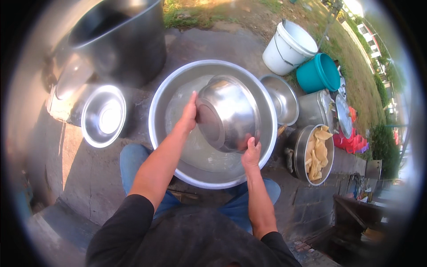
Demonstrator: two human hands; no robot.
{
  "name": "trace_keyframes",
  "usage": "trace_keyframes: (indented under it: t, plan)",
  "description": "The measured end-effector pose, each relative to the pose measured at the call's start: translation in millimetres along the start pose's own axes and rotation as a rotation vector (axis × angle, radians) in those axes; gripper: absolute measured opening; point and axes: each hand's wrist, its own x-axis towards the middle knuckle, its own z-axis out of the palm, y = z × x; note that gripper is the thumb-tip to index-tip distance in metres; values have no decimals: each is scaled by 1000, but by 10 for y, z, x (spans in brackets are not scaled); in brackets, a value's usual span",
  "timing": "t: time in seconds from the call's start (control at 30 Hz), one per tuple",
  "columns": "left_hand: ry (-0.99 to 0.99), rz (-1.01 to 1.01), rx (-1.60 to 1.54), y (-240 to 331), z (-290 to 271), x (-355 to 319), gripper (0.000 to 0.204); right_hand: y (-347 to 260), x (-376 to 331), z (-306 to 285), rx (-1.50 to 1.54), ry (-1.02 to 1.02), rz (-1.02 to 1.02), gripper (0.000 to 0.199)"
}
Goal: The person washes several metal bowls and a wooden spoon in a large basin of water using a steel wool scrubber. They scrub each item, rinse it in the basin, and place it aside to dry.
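Note:
Between my two hands a shiny metal bowl [235, 107] is held tilted, its flat base turned toward my left side. My left hand [190, 109] presses along the bowl's base side, thumb up and palm against the metal. At the lower right rim my right hand [251, 153] grips it, the thumb showing and the other fingers hidden behind. The bowl is over a wide aluminium basin [158, 89] with cloudy greyish water [195, 155] in it. The basin stands in front of me, between my knees.
Left of the basin lies a smaller metal bowl [104, 116], below a large dark pot [129, 49]. To the right are another metal bowl [284, 100], a white bucket [284, 49], a teal bucket [316, 73], a lidded metal pot [313, 109] and a pot holding tan cloth-like pieces [318, 153].

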Motion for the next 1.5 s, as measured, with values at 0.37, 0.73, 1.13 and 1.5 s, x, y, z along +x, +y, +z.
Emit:
trace_keyframes:
  t: [0.37,0.73,1.13,1.5]
  plan:
    - [-245,54,121,665,-136,-278,84,76,-38,567,-1076,-503,-563,25]
    - [61,36,753,187,-390,-279,53,97,-91,511,-1388,-452,-432,52]
    - [-33,-376,547,-795,-514,210,34,-70,-52,47,-169,424,550,42]
    - [-1,234,971,1792,-616,-943,70,-529,596,-60,-1292,303,-682,15]
